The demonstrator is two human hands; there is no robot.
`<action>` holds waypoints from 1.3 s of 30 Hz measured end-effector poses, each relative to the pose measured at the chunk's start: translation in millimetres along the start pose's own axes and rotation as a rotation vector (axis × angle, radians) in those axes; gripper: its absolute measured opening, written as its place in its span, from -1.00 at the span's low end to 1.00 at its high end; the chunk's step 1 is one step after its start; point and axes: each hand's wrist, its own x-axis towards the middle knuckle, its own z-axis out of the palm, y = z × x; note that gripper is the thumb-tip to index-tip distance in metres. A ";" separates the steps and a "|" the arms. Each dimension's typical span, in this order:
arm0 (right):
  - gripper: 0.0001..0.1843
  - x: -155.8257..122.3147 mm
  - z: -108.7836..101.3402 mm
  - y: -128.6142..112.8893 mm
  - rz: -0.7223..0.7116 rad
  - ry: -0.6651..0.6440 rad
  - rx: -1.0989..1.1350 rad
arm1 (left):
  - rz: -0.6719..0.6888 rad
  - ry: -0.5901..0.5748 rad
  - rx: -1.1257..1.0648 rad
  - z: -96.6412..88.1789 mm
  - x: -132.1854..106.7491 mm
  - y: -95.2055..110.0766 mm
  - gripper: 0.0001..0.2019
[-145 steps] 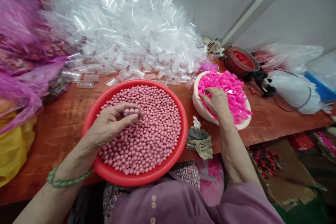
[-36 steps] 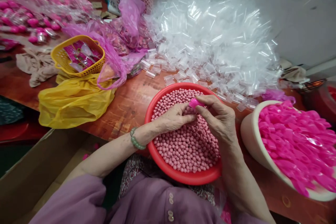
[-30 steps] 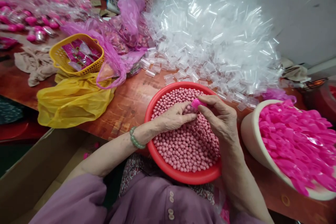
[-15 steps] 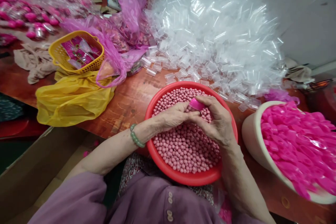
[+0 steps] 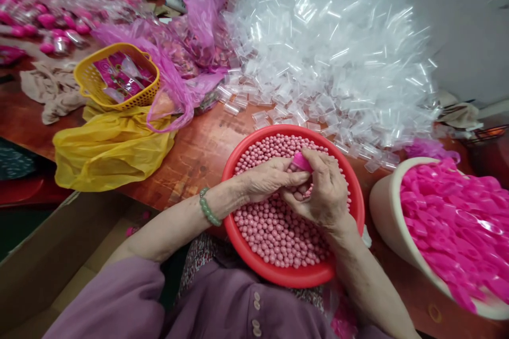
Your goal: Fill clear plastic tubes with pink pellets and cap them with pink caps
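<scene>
Two hands are meeting over one red basin (image 5: 278, 276) of pink beads (image 5: 278, 243), too many to count. The left hand (image 5: 266, 177) is clamping one clear tube (image 5: 292, 168), mostly hidden; the right hand (image 5: 324, 190) is gripping one pink cap (image 5: 300, 162) at its end, toward 12 o'clock from the basin's middle. On the bench (image 5: 194, 151), one cream bowl (image 5: 392, 217) of countless pink pieces (image 5: 457, 228) is standing at 3 o'clock, one yellow basket (image 5: 93, 82) at 10. Whereas the right hand was reaching into the bowl in the earliest frame, it is now joining the left.
</scene>
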 end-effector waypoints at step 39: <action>-0.90 9.5 -5.1 -19.8 0.440 -0.059 0.506 | -0.010 0.072 0.447 -15.3 -14.5 0.5 -0.63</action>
